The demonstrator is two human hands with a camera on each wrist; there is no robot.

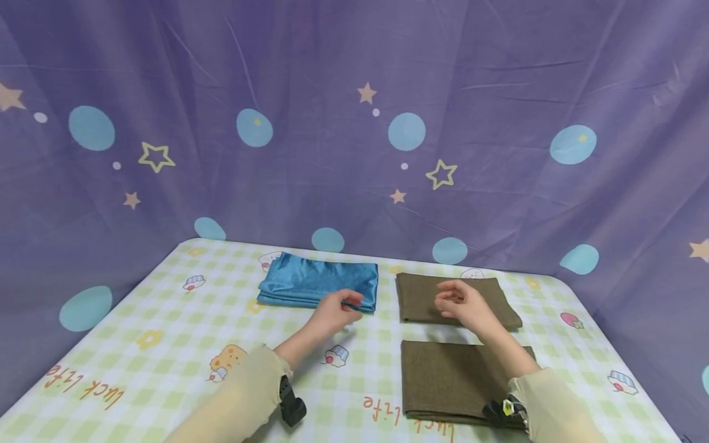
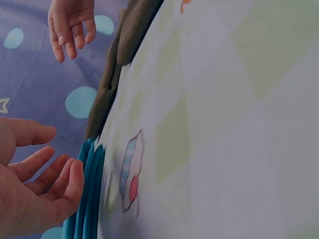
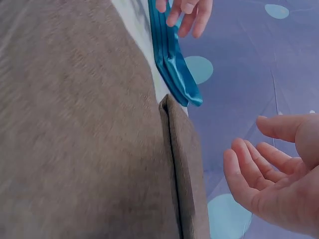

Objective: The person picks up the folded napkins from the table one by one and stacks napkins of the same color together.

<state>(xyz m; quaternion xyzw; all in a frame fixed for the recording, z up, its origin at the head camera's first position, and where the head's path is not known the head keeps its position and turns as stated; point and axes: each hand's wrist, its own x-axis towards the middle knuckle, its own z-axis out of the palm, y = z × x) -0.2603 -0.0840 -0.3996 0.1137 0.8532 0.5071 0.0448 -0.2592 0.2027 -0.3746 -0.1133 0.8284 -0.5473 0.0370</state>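
Note:
A folded shiny blue cloth (image 1: 318,280) lies at the back left of the table, its stacked layers showing in the left wrist view. My left hand (image 1: 335,314) is over its front right edge, fingers loosely bent and holding nothing. To the right lies a folded brown cloth (image 1: 418,298), with my right hand (image 1: 465,304) above it. That hand's fingers (image 3: 249,164) are relaxed and grip nothing. A second folded brown cloth (image 1: 448,378) lies nearer the front, partly hidden under my right forearm.
A pale checked tablecloth (image 1: 183,344) with printed cupcakes, flowers and lettering covers the table. Behind it hangs a purple curtain (image 1: 310,166) with blue dots and stars. Each wrist wears a black strap (image 1: 290,403).

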